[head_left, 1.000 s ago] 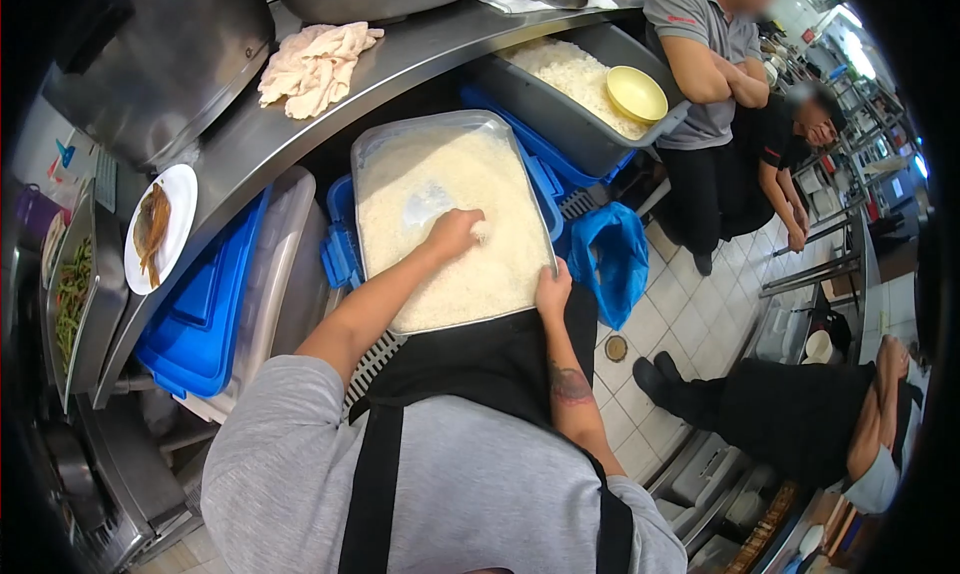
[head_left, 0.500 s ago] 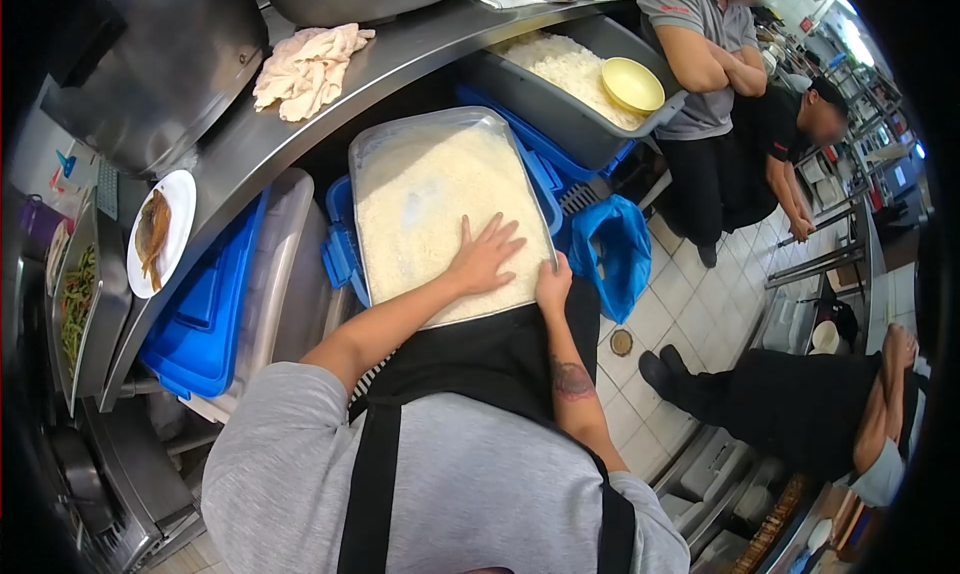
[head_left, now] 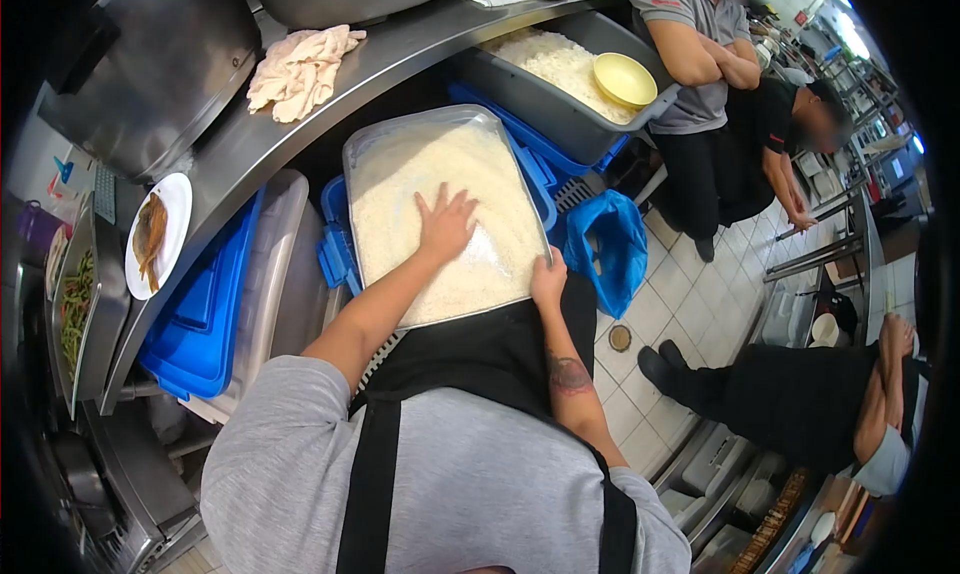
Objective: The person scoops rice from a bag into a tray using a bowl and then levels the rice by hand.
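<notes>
A large rectangular tray [head_left: 348, 164] with a see-through rim sits in front of my body, tilted in view, over blue plastic bins. Pale grains that look like uncooked rice [head_left: 420, 284] cover its bottom in a layer. My left hand [head_left: 447, 226] lies flat on the grains near the middle, fingers spread. Beside it, a shiny patch of the tray's bottom shows through. My right hand [head_left: 547, 279] grips the tray's right rim near the front corner; the fingers are partly hidden.
A grey tub [head_left: 600, 139] of white rice holds a yellow bowl [head_left: 625, 80]. A blue bag [head_left: 606, 249] hangs right of the tray. On the steel counter [head_left: 240, 159] are a cloth [head_left: 300, 72] and a plate [head_left: 178, 209] with a fried fish. Several people stand at right.
My left hand has slid left and away from my body across the grains, and a bare patch now shows to its right. My right hand has stayed on the rim.
</notes>
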{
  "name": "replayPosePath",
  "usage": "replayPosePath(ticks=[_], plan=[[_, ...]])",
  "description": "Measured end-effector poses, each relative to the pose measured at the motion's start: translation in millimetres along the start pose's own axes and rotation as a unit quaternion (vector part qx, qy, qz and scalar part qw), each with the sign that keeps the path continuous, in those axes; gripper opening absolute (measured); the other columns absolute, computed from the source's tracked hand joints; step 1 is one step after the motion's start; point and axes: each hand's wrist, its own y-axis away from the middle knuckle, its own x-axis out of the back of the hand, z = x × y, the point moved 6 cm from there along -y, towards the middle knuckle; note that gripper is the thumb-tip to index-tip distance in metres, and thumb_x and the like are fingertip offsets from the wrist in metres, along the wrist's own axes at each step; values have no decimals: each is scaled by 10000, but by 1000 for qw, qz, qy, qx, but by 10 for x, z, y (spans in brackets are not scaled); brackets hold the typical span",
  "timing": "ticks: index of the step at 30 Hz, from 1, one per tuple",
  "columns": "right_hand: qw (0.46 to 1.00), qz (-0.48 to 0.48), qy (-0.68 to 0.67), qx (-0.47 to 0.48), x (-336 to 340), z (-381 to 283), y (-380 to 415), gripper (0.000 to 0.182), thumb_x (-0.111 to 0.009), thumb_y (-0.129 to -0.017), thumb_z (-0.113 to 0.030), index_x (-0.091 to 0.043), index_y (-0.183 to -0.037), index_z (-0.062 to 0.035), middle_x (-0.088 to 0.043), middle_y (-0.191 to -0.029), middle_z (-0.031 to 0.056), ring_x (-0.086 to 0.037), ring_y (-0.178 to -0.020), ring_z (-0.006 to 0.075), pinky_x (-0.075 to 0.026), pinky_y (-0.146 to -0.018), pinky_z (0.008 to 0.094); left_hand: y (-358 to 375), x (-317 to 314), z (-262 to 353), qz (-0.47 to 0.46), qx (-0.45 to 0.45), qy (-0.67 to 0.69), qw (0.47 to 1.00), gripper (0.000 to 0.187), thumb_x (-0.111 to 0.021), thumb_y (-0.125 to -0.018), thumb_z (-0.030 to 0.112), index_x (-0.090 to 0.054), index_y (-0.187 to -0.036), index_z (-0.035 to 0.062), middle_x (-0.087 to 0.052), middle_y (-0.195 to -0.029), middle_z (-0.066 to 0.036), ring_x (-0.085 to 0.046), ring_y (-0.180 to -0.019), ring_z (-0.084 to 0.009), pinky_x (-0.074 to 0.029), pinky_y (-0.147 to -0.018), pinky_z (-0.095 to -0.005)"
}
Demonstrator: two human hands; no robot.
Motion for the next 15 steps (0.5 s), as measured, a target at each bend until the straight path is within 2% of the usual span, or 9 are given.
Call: replayPosePath(ticks=[2, 3, 4, 6, 7, 10, 12, 13, 15], plan=[[1000, 1, 0, 4, -1, -25, 3, 292, -521, -813, -116, -606, -1068, -3, -661, -921, 226, -650, -899, 341, -482, -806, 394, 23, -26, -208, 17, 92, 5, 996, 448, -531, -884, 346, -514, -1298, 177, -386, -1423, -41, -287, -1337, -305, -121, -1045, -686], [1000, 0, -2, 5, -2, -42, 10, 292, -521, -813, -116, -606, -1068, -3, -661, -921, 226, -650, -899, 341, -482, -806, 394, 55, 27, -253, 63, 95, 7, 993, 396, -568, -862, 296, -549, -1220, 127, -435, -1343, -75, -374, -1248, -296, -252, -1008, -605], [1000, 3, -2, 0, 7, -52, 18, 291, -523, -813, -116, -606, -1069, -4, -662, -918, 225, -652, -894, 340, -483, -805, 393, 74, 22, -286, 64, 95, 5, 993, 396, -568, -862, 296, -549, -1220, 127, -435, -1343, -75, -374, -1248, -296, -252, -1008, -605], [1000, 5, -3, -4, 7, -49, 21, 289, -525, -814, -115, -607, -1069, -5, -664, -914, 224, -654, -889, 340, -484, -803, 392, 121, 48, -339, 6, 129, 38, 991, 313, -611, -823, 233, -574, -1102, 98, -493, -1225, -87, -436, -1159, -274, -336, -925, -514], [1000, 5, -6, -1, 9, -52, 21, 288, -524, -815, -113, -607, -1069, -5, -665, -912, 224, -655, -884, 338, -485, -801, 390, 159, 75, -338, 6, 129, 37, 991, 313, -611, -823, 233, -574, -1102, 98, -493, -1225, -87, -436, -1159, -274, -336, -925, -514], [1000, 5, -7, 7, 8, -53, 18, 288, -521, -815, -108, -607, -1070, -4, -666, -909, 223, -657, -879, 335, -486, -796, 387, 255, 114, -302, 35, 99, 55, 993, 225, -631, -791, 195, -584, -978, 79, -574, -1046, -92, -524, -1022, -270, -381, -834, -453], [1000, 6, -4, 12, 9, -53, 13, 288, -520, -815, -106, -607, -1070, -3, -667, -909, 222, -658, -879, 332, -486, -795, 386, 280, 12, -282, -9, 81, 122, 989, 190, -632, -787, 191, -600, -929, 69, -615, -897, -108, -577, -892, -296, -403, -805, -443], [1000, 3, -8, 13, 6, -51, 11, 290, -518, -813, -104, -606, -1070, -3, -666, -906, 223, -658, -877, 330, -486, -794, 385, 297, -12, -275, -8, 81, 123, 989, 190, -632, -787, 191, -600, -929, 69, -615, -897, -108, -577, -892, -296, -403, -805, -443], [1000, 0, -11, 15, 4, -50, 12, 292, -517, -812, -102, -606, -1071, -2, -666, -904, 223, -658, -875, 329, -486, -793, 384, 333, 1, -148, -20, 36, 236, 971, 139, -636, -792, 169, -616, -843, 42, -602, -806, -137, -576, -847, -315, -401, -780, -432]])
